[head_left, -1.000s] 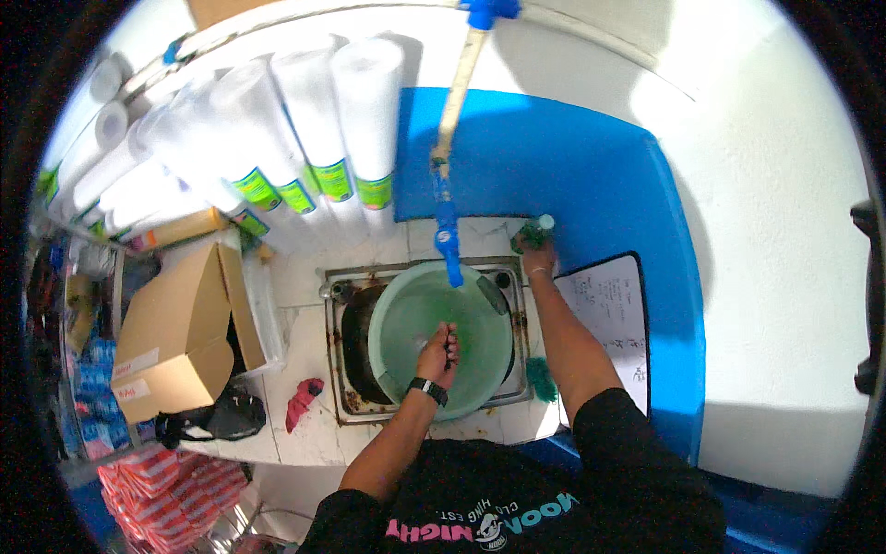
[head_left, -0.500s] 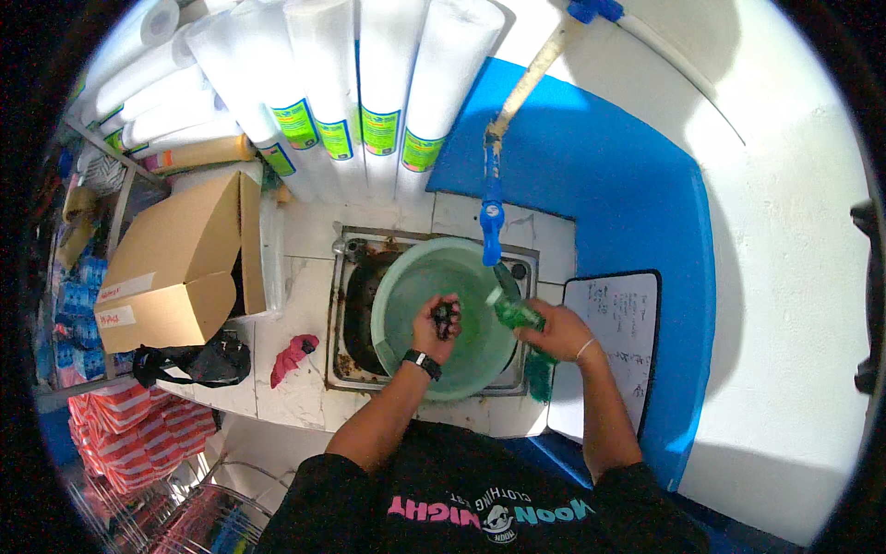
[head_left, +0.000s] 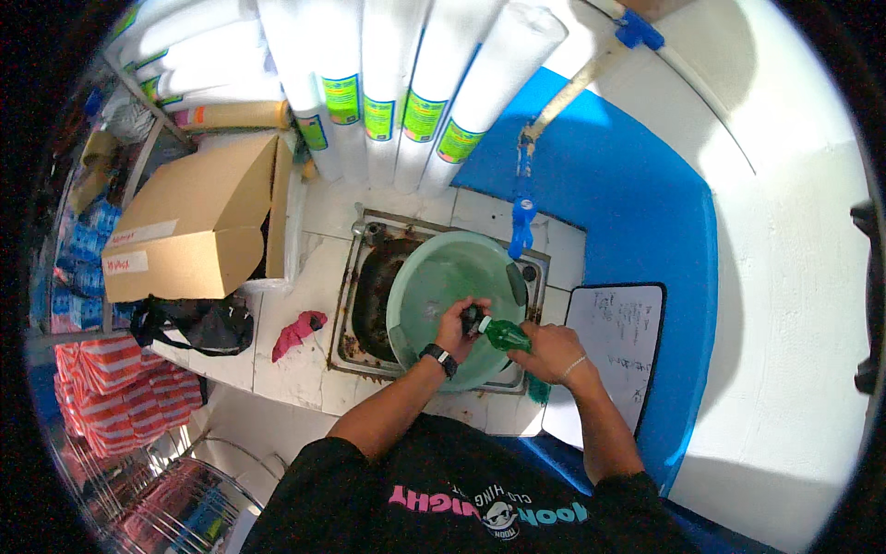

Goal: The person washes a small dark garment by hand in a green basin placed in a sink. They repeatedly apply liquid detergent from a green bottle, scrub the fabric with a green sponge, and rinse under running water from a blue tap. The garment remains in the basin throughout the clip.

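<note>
My right hand (head_left: 556, 355) grips a green squeeze bottle (head_left: 506, 335). The bottle lies nearly level, its white tip pointing left at my other hand. Cupped in my left hand (head_left: 452, 331) is a small dark object (head_left: 472, 319) whose kind I cannot make out. The bottle's tip is right beside it. Both hands are over a large pale green basin (head_left: 398, 295), which holds greenish water. The basin stands in a stained metal sink (head_left: 347, 343).
A blue tap (head_left: 522, 226) hangs over the basin's far right. To the right lies a whiteboard (head_left: 604, 355) with writing. A pink cloth (head_left: 298, 334), a black bag (head_left: 208, 325) and a cardboard box (head_left: 189, 226) are on the left. White rolls (head_left: 434, 83) stand behind.
The bottle has swung down and left, its tip now at the dark object in my left hand. The left hand has turned toward it. The whole view has shifted slightly.
</note>
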A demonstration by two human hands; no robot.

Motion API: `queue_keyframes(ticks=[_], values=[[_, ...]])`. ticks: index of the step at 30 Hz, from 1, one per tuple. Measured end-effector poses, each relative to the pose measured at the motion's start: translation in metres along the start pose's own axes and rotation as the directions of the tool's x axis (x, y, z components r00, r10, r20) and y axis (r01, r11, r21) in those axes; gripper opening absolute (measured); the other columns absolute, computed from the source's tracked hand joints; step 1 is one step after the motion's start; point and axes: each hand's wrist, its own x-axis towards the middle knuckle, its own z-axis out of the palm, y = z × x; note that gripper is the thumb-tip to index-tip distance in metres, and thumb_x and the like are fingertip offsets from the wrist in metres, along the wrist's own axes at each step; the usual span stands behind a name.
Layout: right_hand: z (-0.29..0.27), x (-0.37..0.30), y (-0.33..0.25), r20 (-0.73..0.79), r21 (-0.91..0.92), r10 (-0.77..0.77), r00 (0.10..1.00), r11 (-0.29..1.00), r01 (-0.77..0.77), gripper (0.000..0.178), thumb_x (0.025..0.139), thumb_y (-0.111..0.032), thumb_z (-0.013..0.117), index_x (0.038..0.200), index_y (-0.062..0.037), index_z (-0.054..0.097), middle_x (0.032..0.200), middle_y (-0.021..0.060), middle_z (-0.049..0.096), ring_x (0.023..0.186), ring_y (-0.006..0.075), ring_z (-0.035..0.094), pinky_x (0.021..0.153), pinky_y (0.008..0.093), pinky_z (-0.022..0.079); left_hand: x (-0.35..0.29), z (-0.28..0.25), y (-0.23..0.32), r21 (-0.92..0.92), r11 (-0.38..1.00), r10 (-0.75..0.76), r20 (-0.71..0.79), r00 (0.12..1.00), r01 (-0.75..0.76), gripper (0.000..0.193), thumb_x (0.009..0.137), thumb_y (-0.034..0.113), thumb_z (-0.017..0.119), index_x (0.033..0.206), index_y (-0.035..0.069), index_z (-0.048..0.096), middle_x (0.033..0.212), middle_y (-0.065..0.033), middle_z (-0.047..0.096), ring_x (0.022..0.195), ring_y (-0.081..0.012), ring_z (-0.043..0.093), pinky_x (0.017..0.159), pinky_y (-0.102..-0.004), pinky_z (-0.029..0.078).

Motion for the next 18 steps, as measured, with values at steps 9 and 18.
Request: queue_keyframes(ticks=[9, 18], values=[[-0.0091, -0.0019, -0.0066, 0.027, 0.055, 0.018, 0.999, 0.998, -0.02, 0.052, 0.086, -0.048, 0.064, 0.121, -0.0097, 0.063, 0.099, 0.0215, 0.07, 0.093, 0.041, 0.067, 0.084, 0.0521, 0.051, -0.0067, -0.0005, 0.0086, -0.065, 0.994, -0.091, -0.002, 0.996, 0.091, 0.034, 0.096, 0.034, 0.054, 0.102, 0.003, 0.068, 0.087, -0.0054, 0.071, 0.074, -0.0158, 0.067, 0.064, -0.0272, 0.052], [-0.0071, -0.0047, -0.0026, -0.004, 0.118, 0.042, 0.999, 0.992, -0.042, 0.044, 0.088, -0.044, 0.063, 0.12, -0.0139, 0.064, 0.098, 0.0221, 0.07, 0.092, 0.0426, 0.066, 0.082, 0.0542, 0.05, -0.0013, 0.0015, 0.0025, -0.133, 0.987, -0.085, 0.031, 0.996, 0.088, 0.033, 0.098, 0.028, 0.052, 0.103, 0.0, 0.067, 0.093, -0.0089, 0.072, 0.085, -0.0201, 0.068, 0.081, -0.0315, 0.055]])
